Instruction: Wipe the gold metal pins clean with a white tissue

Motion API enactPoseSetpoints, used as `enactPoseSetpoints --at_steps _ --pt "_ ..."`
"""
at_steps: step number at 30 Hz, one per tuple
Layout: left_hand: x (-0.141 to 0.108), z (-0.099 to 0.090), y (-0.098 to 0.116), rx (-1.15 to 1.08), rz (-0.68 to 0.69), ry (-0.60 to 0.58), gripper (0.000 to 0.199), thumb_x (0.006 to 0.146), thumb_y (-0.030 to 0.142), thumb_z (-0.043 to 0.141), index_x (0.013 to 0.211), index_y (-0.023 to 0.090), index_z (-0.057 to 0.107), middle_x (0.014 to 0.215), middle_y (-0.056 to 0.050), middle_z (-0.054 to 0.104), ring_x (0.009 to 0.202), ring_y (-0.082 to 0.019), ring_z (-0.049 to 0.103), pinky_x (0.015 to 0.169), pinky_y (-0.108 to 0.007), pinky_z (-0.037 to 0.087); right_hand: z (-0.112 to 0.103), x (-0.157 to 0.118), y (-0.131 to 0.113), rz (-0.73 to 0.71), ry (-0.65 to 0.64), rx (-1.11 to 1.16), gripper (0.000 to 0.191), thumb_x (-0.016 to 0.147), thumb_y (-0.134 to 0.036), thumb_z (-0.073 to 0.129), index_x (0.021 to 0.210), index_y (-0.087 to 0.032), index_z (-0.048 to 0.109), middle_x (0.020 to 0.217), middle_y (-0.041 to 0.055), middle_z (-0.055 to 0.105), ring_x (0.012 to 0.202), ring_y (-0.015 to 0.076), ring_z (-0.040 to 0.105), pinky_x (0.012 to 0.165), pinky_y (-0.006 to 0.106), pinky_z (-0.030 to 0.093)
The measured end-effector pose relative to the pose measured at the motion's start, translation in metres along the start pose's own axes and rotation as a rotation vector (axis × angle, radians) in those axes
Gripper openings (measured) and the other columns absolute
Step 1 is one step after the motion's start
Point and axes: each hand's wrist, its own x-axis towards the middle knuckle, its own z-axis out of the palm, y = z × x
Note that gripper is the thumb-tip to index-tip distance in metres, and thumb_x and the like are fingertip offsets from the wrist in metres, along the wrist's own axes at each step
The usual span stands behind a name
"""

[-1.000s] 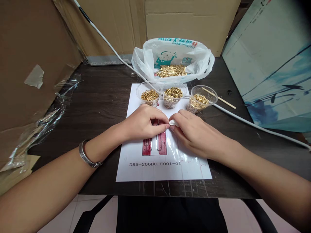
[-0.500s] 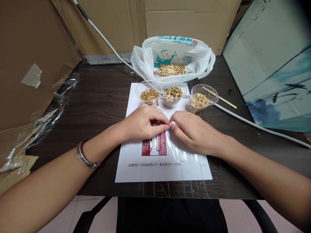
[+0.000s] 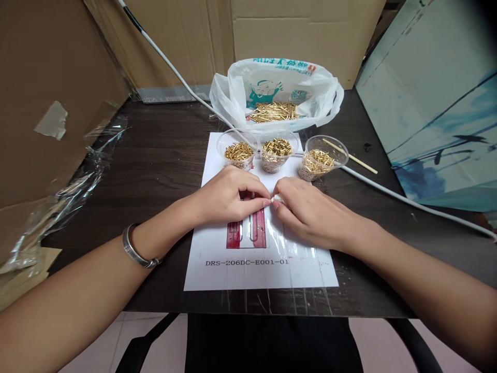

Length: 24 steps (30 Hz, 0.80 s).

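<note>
Over the printed sheet (image 3: pixel 233 277), my two hands meet at the fingertips. My right hand (image 3: pixel 310 210) pinches a small white piece (image 3: pixel 277 198), mostly covered by the fingers, so its kind is unclear. Thumb and forefinger of my left hand (image 3: pixel 233 194) are pinched together against it; whatever lies between them is too small to make out. Just beyond my hands stand three clear plastic cups: the left cup (image 3: pixel 238 151) and the middle cup (image 3: pixel 276 153) with short brass-coloured pins, and the right cup (image 3: pixel 319 161), tilted, with similar golden pieces.
Behind the cups, a white plastic bag (image 3: pixel 326 103) holds long golden pins (image 3: pixel 275 111). A white cable (image 3: pixel 407 202) crosses the dark table (image 3: pixel 155 140). A thin wooden stick (image 3: pixel 363 163) lies at the right cup. Cardboard walls (image 3: pixel 306 36) enclose the back and left; a pale panel stands right.
My hands keep almost the same pose, fingertips together at the white piece. The cups, bag and sheet stay in place; the view shifts very slightly.
</note>
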Motion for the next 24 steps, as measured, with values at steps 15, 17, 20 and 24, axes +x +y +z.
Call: enactPoseSetpoints --at_steps 15,17,20,24 --pt "0.000 -0.001 -0.001 -0.016 -0.002 -0.007 0.013 0.081 0.014 0.061 0.083 0.015 0.073 0.074 0.000 0.070 0.065 -0.008 0.060 0.063 -0.021 0.043 -0.001 -0.001 0.005 0.024 0.044 0.128 0.017 0.088 -0.030 0.042 0.098 -0.016 0.042 0.085 0.0045 0.051 0.079 0.0186 0.048 0.069 0.034 0.038" --pt "-0.001 -0.001 -0.001 -0.018 -0.001 -0.004 0.012 0.081 0.014 0.061 0.082 0.015 0.073 0.073 0.000 0.070 0.064 -0.008 0.060 0.063 -0.020 0.043 -0.002 0.000 0.006 0.024 0.048 0.139 0.016 0.087 -0.030 0.044 0.097 -0.017 0.041 0.083 0.0032 0.050 0.075 0.0173 0.048 0.066 0.032 0.037" --pt "-0.001 -0.001 -0.001 -0.036 0.003 0.005 0.011 0.080 0.014 0.061 0.079 0.015 0.073 0.074 0.000 0.070 0.065 -0.008 0.060 0.063 -0.020 0.044 -0.002 0.000 0.009 0.015 0.041 0.132 0.011 0.088 -0.028 0.042 0.091 -0.017 0.042 0.081 0.0032 0.050 0.074 0.0167 0.047 0.066 0.032 0.036" --pt "0.000 0.000 -0.003 -0.064 -0.009 0.009 0.011 0.081 0.015 0.061 0.079 0.015 0.072 0.074 -0.001 0.070 0.065 -0.009 0.060 0.064 -0.020 0.045 -0.003 0.000 0.015 -0.017 0.030 0.172 0.018 0.092 -0.033 0.042 0.088 -0.016 0.048 0.082 0.0034 0.052 0.075 0.0157 0.047 0.069 0.031 0.036"
